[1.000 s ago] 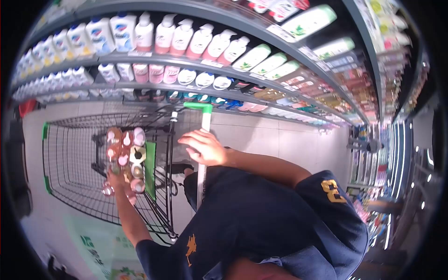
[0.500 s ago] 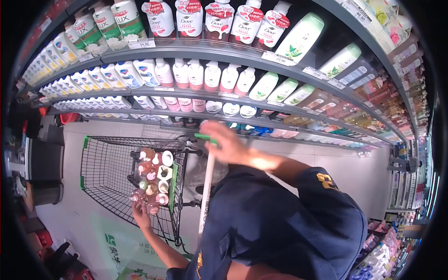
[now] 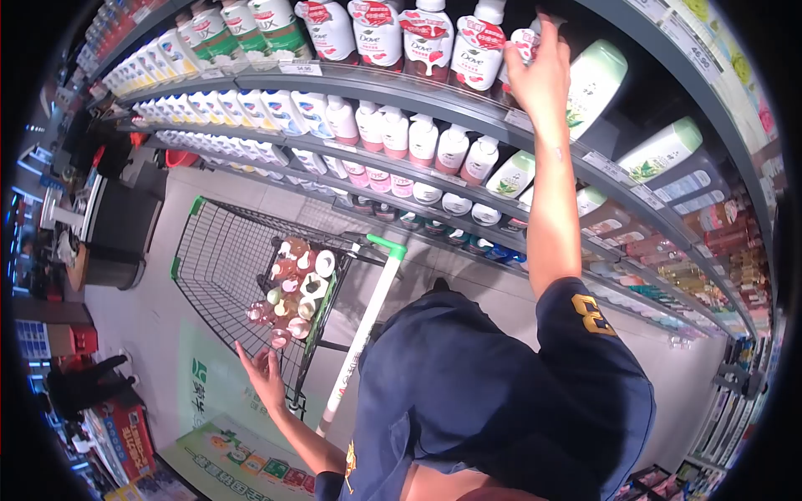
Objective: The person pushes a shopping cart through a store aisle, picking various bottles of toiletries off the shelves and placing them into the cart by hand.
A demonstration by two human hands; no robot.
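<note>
My right hand (image 3: 541, 79) is raised to the upper shelf, its fingers wrapped round the top of a Dove pump bottle (image 3: 524, 42) at the right end of its row. The hand hides most of that bottle. More Dove pump bottles (image 3: 478, 54) stand to its left, and a pale green-capped bottle (image 3: 597, 83) leans just to its right. Low at the left, my left hand (image 3: 266, 376) has its fingers apart and holds nothing, just outside the wire shopping cart (image 3: 225, 250). Several pump bottles (image 3: 290, 285) are grouped inside the cart, by its handle end.
Shelves (image 3: 434, 96) of bottles curve across the top and down the right. The cart's white handle bar (image 3: 359, 334) with a green end runs close beside my body. A dark counter (image 3: 121, 234) stands at the left, and a green printed floor sign (image 3: 242, 455) lies below the cart.
My right hand has gone from above the cart handle up to the Dove bottle on the shelf. My left hand has drawn away from the bottles in the cart. The view has shifted.
</note>
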